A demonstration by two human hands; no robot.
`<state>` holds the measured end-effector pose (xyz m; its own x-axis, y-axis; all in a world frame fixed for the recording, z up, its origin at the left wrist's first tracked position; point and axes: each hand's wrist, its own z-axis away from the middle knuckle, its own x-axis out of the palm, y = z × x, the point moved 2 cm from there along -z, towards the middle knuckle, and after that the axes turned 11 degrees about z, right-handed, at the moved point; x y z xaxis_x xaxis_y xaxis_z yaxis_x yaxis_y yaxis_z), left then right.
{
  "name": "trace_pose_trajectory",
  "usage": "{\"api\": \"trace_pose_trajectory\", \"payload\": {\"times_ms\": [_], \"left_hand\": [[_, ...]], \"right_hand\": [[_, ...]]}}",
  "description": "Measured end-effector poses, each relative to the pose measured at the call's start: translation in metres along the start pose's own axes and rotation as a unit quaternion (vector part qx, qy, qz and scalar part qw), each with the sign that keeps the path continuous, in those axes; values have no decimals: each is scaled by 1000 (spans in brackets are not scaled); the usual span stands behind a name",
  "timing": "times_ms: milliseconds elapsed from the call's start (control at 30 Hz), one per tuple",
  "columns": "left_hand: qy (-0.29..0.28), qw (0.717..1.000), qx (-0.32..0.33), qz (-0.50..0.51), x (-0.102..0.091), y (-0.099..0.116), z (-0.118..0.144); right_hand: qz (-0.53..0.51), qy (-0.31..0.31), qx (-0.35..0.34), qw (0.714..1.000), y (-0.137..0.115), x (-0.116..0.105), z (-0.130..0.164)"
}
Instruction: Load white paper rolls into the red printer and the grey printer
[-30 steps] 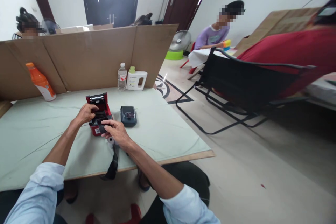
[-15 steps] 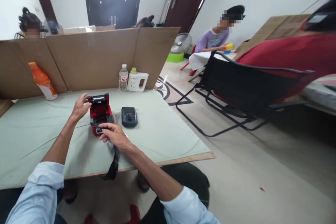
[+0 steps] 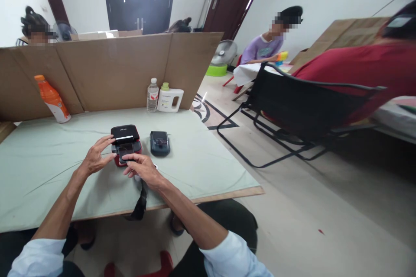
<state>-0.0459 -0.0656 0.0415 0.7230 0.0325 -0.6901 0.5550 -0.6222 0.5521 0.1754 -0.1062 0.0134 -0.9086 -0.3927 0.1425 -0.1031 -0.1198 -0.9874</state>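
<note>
A small red and black label printer [image 3: 138,149] sits on the pale green tabletop [image 3: 201,160]. Its black lid [image 3: 125,131] is tilted partway down over the body. At the printer's left side is my left hand [image 3: 95,154], fingers stretched and spread, fingertips against the lid's left edge and thumb by the body. My right hand [image 3: 142,168] is closed at the printer's front, index finger lying across the front edge and the other fingers curled below. A dark handheld device with a clear window [image 3: 160,143] lies just right of the printer. A black strap [image 3: 140,203] hangs over the table's near edge.
An orange bottle [image 3: 53,99], a clear water bottle [image 3: 152,96] and a white jug [image 3: 170,98] stand along a cardboard partition [image 3: 113,73]. To the right are a black folding chair [image 3: 305,104] and a person in red [image 3: 357,69]. Another person in purple [image 3: 260,47] sits farther back.
The printer's lid has swung down from upright to partly lowered. My left hand has come down and nearer with it. My right hand stays at the printer's front.
</note>
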Motion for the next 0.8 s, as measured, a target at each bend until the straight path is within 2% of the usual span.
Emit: {"api": "trace_pose_trajectory", "payload": {"times_ms": [133, 333, 567, 633, 700, 733, 800], "left_hand": [[-13, 999, 6, -48, 5, 0, 8], [2, 994, 11, -106, 15, 3, 13], [11, 993, 4, -116, 17, 6, 11], [11, 994, 0, -111, 18, 6, 11], [13, 994, -5, -108, 19, 6, 11], [15, 994, -7, -106, 20, 6, 12], [20, 995, -9, -101, 21, 5, 12]], "right_hand": [[-6, -4, -3, 1000, -1, -1, 0], [0, -12, -2, 1000, 1, -2, 1], [24, -35, -14, 999, 3, -4, 5], [64, -31, -19, 997, 3, -9, 7], [145, 12, -44, 988, 0, -17, 10], [205, 48, -64, 975, -4, -23, 10], [346, 114, -100, 926, -15, -32, 10]]}}
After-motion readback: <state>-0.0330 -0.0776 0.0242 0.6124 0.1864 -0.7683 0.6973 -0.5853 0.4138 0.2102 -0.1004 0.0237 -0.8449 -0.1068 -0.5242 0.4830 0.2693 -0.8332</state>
